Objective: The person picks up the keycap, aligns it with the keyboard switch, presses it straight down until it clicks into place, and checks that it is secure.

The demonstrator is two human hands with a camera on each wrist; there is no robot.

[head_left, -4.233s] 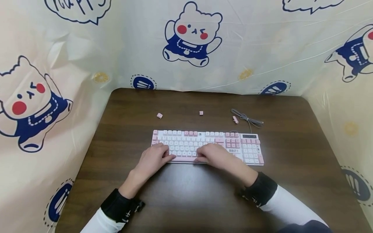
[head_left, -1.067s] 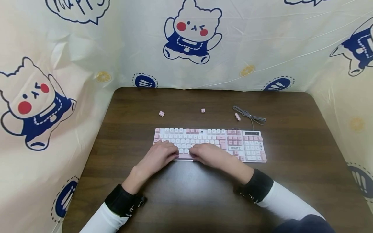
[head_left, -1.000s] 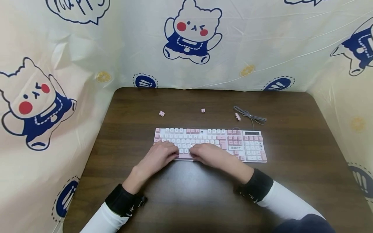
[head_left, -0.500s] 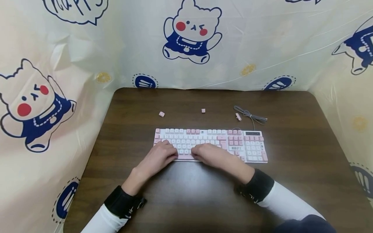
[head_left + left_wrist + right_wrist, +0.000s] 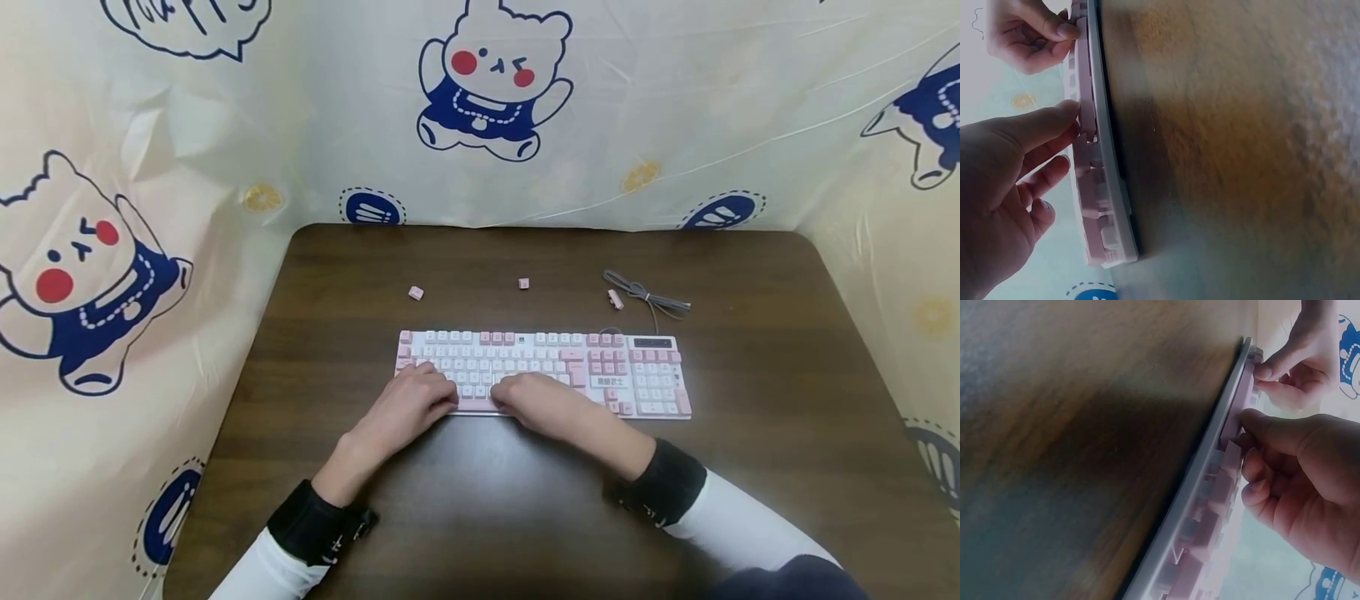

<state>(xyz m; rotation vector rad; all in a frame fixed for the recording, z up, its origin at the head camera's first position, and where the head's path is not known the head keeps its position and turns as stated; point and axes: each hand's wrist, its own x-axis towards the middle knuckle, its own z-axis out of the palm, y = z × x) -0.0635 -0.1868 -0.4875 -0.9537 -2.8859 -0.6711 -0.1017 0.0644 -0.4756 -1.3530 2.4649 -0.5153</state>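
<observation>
A white and pink keyboard [image 5: 525,342] lies flat on the table. Its long pink spacebar [image 5: 476,406] runs along the front edge between my hands. My left hand [image 5: 412,400] pinches the spacebar's left end, thumb on the front side and fingertips behind, as the left wrist view shows. At the other end my right hand [image 5: 543,404] holds it likewise between thumb and curled fingers. In the right wrist view the spacebar [image 5: 1235,412] stays within the row of pink keycaps [image 5: 1207,531]; whether it is lifted, I cannot tell. My hands hide several keys.
Behind the keyboard lie two small pink keycaps [image 5: 416,293] and a longer pink keycap [image 5: 615,300]. A bundled grey cable [image 5: 648,296] sits at the back right. A printed curtain [image 5: 360,108] surrounds the brown table [image 5: 345,275] at the back and sides.
Compared with about four seconds ago, both thumbs are drawn in more and my right hand is slightly further left. Over the last second the hands hardly move; the head view shifts a little.
</observation>
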